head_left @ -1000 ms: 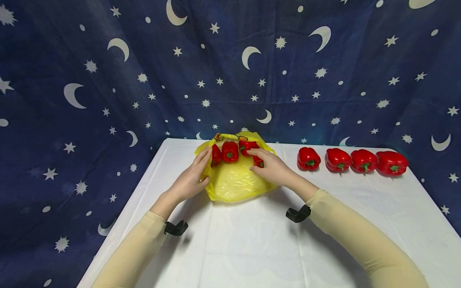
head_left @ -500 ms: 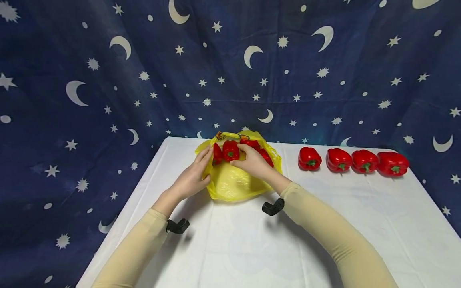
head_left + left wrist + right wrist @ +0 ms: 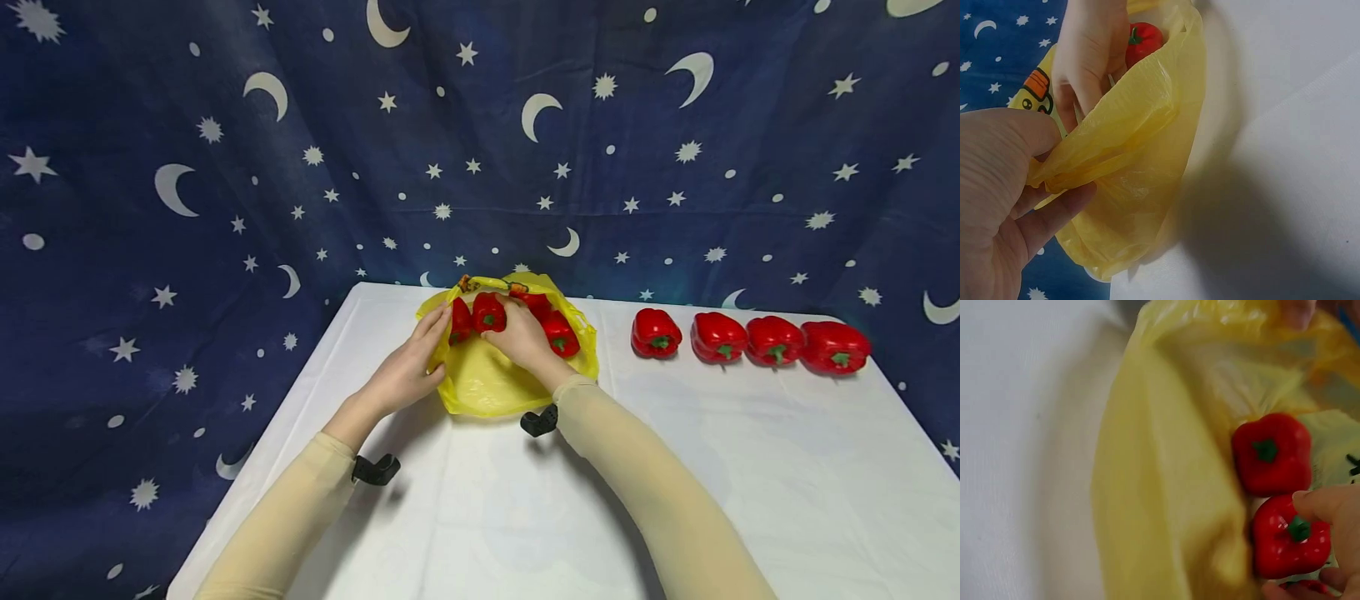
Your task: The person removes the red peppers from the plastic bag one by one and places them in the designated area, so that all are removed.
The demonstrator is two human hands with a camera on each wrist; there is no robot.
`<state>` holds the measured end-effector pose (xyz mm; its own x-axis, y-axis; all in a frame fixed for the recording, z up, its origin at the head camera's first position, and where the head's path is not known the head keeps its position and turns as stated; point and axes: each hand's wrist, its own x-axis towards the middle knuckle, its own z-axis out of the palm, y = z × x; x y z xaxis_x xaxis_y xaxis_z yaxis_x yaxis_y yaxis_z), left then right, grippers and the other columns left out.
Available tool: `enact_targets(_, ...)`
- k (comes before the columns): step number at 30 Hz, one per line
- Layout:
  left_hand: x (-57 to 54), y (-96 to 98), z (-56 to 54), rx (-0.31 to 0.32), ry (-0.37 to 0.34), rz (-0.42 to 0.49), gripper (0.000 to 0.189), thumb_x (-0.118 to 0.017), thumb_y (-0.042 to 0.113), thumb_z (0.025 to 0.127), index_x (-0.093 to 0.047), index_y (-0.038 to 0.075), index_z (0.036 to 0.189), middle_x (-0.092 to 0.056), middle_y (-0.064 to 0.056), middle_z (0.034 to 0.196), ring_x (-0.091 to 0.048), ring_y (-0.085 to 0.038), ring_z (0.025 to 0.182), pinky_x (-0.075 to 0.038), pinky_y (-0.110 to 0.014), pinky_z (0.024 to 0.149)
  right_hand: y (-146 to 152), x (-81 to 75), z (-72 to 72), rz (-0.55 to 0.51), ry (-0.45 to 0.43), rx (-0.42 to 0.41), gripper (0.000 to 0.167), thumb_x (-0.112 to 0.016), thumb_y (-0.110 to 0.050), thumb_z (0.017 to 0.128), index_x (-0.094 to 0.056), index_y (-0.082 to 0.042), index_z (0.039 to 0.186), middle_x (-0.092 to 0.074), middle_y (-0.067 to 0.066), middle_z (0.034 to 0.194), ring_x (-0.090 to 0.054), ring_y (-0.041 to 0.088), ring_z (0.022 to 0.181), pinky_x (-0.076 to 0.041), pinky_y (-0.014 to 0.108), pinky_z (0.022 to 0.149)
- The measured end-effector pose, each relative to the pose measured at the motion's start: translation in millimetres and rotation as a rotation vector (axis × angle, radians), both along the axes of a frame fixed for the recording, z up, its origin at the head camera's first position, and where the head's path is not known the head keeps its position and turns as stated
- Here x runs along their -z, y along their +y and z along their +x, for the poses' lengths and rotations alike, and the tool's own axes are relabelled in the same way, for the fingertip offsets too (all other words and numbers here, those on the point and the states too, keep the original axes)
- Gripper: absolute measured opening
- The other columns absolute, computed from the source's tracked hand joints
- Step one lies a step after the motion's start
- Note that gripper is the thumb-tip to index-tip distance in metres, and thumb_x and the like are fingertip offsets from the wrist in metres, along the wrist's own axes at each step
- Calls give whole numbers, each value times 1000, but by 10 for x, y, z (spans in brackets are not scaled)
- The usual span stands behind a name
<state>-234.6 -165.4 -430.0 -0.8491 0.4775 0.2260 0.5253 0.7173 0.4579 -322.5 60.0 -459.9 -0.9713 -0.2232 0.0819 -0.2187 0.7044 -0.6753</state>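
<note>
A yellow plastic bag (image 3: pixel 483 387) lies at the back of the table with its mouth toward me. Inside are several red bell peppers. My left hand (image 3: pixel 405 367) pinches the bag's left edge between thumb and fingers, as the left wrist view shows. My right hand (image 3: pixel 522 340) reaches into the bag and grips a bell pepper (image 3: pixel 488 312), thumb beside its green stem (image 3: pixel 1299 529). Another pepper (image 3: pixel 1272 453) sits right beside that one, on the left-hand side. Toward the bag's right wall lies a further pepper (image 3: pixel 560 335), with one more behind it, partly hidden by my hand.
Several more red peppers stand in a row at the back right, the nearest one (image 3: pixel 656 333) a little apart. A white cloth (image 3: pixel 712 483) covers the table. Behind it hangs a dark blue curtain (image 3: pixel 600 225) with moons and stars.
My right hand has moved left, from the peppers at the bag's right side to the middle one, and taken hold of it. The left hand has kept its place at the bag's edge.
</note>
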Motion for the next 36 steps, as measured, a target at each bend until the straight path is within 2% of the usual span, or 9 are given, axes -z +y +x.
enact_targets(5,3,8,-2,-3,3,1,92,-65,6,92,-10,14,166,-5,2,171,-34,-27,148,-40,-46,112,-8,58,-70,148,63,-9,84,-80,-29,87,-39,-14,159,-42,15,157,-46,38,137,-40,52,112)
enact_targets(9,14,5,-6,-8,3,-4,92,-65,6,93,-10,14,166,-4,3,171,-34,-26,148,-41,-44,112,-41,86,-116,285,144,-52,85,-82,-31,86,-39,-19,159,-39,13,157,-46,41,135,-48,53,103)
enact_targets(12,22,3,-4,-12,3,-7,91,-65,7,93,-10,15,166,-4,3,172,-35,-25,148,-41,-43,112,-89,98,-143,337,174,-65,87,-83,-35,85,-40,-20,159,-39,14,156,-47,41,133,-52,54,98)
enact_targets(17,11,20,-4,-5,-1,-6,91,-65,6,93,-10,14,166,-4,2,172,-36,-27,147,-42,-44,111,-148,107,-171,314,161,-40,84,-81,-40,86,-43,-20,157,-39,14,155,-48,42,131,-51,54,98)
enact_targets(23,-88,47,-33,-22,-7,9,91,-65,6,92,-11,13,166,-7,-1,172,-38,-27,146,-41,-45,111,-140,99,-187,239,149,-39,77,-82,-34,85,-48,-17,152,-40,12,155,-50,40,131,-48,52,104)
enact_targets(29,-210,51,-82,-31,-30,64,86,-62,5,92,-14,5,164,-6,-4,171,-28,-25,151,-34,-43,116,-151,66,-191,198,136,-71,71,-82,-37,86,-50,-16,146,-43,13,150,-56,36,124,-49,50,102)
enact_targets(36,-249,25,-120,-40,-78,90,87,-62,4,92,-12,5,164,-4,-3,171,-23,-22,152,-30,-41,119,-158,5,-223,165,91,-93,55,-77,-39,90,-54,-15,134,-52,11,137,-61,30,115,-50,47,101)
